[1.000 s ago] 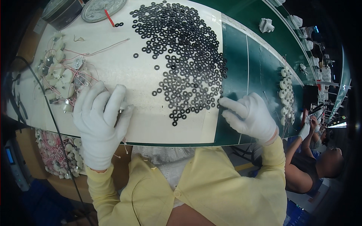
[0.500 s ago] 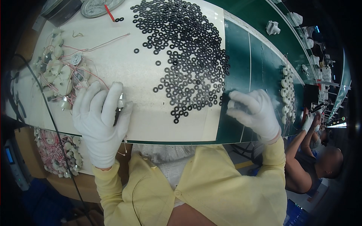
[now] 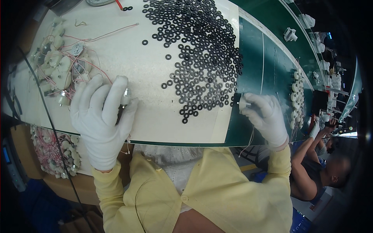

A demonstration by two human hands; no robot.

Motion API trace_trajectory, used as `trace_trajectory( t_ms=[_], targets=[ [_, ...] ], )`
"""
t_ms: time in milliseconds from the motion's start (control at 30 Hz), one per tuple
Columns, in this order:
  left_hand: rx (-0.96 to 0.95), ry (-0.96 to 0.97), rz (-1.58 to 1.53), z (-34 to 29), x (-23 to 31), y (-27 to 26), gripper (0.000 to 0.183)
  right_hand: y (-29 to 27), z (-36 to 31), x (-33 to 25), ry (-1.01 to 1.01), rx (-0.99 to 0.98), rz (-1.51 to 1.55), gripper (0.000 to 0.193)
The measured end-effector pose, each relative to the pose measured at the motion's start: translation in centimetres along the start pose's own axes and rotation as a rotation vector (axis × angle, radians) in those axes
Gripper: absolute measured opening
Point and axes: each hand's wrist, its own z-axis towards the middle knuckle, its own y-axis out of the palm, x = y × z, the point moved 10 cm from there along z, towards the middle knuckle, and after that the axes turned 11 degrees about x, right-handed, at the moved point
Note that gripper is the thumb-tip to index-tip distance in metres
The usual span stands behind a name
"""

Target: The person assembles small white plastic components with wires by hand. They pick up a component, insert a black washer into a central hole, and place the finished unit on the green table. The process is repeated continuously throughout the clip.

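My left hand (image 3: 99, 120), in a white glove, is closed around a small white-and-silver motor (image 3: 125, 97) whose end shows between thumb and index finger. The rest of it is hidden in the palm. Over the green strip, my gloved right hand (image 3: 266, 118) pinches a small whitish motor (image 3: 244, 104) by thumb and fingers, its shaft end pointing left. Thin pale wires (image 3: 250, 140) hang below that hand. Between the hands, many black rubber rings (image 3: 206, 91) lie spread over the white board (image 3: 155, 120).
A tangle of wired white motors (image 3: 62, 70) lies at the left. Below the table edge a box (image 3: 23, 147) holds more of them (image 3: 56, 155). A black cable (image 3: 48, 116) crosses the left side. A row of white parts (image 3: 297, 97) stands right; a co-worker (image 3: 311, 171) sits beyond.
The view has shifted slightly. The whitish motor in my right hand now shows more plainly, and its wires hang into sight. My left hand keeps its grip.
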Motion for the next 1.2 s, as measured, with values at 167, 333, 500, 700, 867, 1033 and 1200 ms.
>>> trace_trajectory(
  t_ms=[167,333,500,700,867,1033,1200],
  targets=[
    [-0.005,0.001,-0.001,0.0,0.0,0.0,0.056,0.4,-0.1,-0.2,0.023,-0.013,-0.053,0.044],
    [-0.011,-0.002,-0.002,0.0,-0.1,0.1,0.055,0.5,-0.1,-0.3,0.015,0.0,-0.147,0.044],
    [-0.004,0.005,-0.009,0.1,0.0,0.1,0.055,0.3,0.9,-1.7,-0.01,0.001,-0.202,0.04],
    [-0.003,-0.001,-0.012,0.1,0.0,0.0,0.055,0.2,1.9,-1.7,0.002,-0.111,-0.078,0.031],
    [-0.014,-0.005,-0.012,0.2,-0.1,0.1,0.054,0.1,1.3,0.3,0.194,-0.1,0.146,0.029],
    [-0.026,-0.012,0.001,0.2,0.0,0.0,0.053,-0.1,1.1,0.7,0.193,-0.099,0.166,0.031],
    [-0.021,-0.026,-0.004,0.1,-0.1,0.1,0.053,0.0,1.9,-0.9,0.049,-0.104,0.047,0.034]
  ],
)
